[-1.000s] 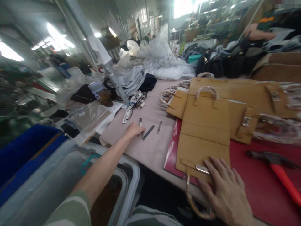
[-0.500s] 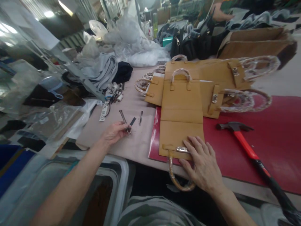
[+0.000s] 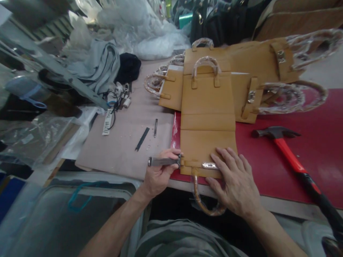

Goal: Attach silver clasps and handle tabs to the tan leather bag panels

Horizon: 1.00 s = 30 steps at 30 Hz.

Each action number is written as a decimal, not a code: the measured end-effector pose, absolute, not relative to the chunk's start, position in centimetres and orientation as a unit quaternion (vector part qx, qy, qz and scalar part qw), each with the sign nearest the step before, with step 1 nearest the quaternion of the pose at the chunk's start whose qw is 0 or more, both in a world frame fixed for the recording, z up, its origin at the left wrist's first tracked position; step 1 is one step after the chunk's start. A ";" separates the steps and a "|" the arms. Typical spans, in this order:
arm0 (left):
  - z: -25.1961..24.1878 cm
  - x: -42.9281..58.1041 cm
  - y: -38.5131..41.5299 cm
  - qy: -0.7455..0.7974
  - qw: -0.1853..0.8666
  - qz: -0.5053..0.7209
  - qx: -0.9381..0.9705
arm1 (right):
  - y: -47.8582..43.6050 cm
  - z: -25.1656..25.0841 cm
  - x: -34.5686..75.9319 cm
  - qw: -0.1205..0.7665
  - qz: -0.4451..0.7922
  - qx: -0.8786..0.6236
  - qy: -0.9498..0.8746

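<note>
A tan leather bag panel (image 3: 207,117) lies flat on a red mat (image 3: 308,150), with a wrapped handle at its far end and another hanging over the table's near edge. My left hand (image 3: 158,175) is closed on a metal punch tool (image 3: 162,161), its tip at the panel's near left corner by the strap. My right hand (image 3: 235,182) lies flat with spread fingers on the panel's near edge, beside a small metal clasp (image 3: 209,165).
A red-handled hammer (image 3: 292,157) lies on the mat to the right. More tan bag pieces (image 3: 268,64) with wrapped handles are stacked behind. A black strip (image 3: 142,138) and a thin metal pin (image 3: 155,127) lie on the grey board. Cloth and plastic pile up at the back left.
My left hand picked a metal tool up from the grey board and carried it right to the panel's near left corner. My right hand stayed flat on the panel.
</note>
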<state>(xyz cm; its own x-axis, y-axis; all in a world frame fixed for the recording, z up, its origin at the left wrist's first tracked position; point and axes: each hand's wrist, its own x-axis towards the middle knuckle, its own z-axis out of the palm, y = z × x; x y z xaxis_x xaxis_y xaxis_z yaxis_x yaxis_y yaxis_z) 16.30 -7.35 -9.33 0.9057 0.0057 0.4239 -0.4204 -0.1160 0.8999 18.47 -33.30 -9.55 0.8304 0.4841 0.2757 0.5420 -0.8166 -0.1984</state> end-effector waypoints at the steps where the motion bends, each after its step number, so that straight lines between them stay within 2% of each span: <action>1: -9.6 16.3 -7.5 -0.149 0.647 0.162 0.730 | -33.3 -9.5 18.5 0.135 -0.106 -0.947 -0.270; 12: -11.5 16.2 -8.2 -0.143 0.654 0.170 0.723 | -33.3 -9.6 18.4 0.146 -0.098 -0.947 -0.268; 30: -10.9 16.5 -8.1 -0.227 0.573 0.179 0.767 | -33.1 -9.3 18.5 0.136 -0.097 -0.949 -0.269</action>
<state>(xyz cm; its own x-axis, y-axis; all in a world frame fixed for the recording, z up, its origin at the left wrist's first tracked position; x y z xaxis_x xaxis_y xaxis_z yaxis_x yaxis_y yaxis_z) 16.46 -8.15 -10.94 0.8331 -0.1433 0.5342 -0.5529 -0.2408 0.7977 18.51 -33.13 -9.29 0.8371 0.4833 0.2562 0.5358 -0.8188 -0.2060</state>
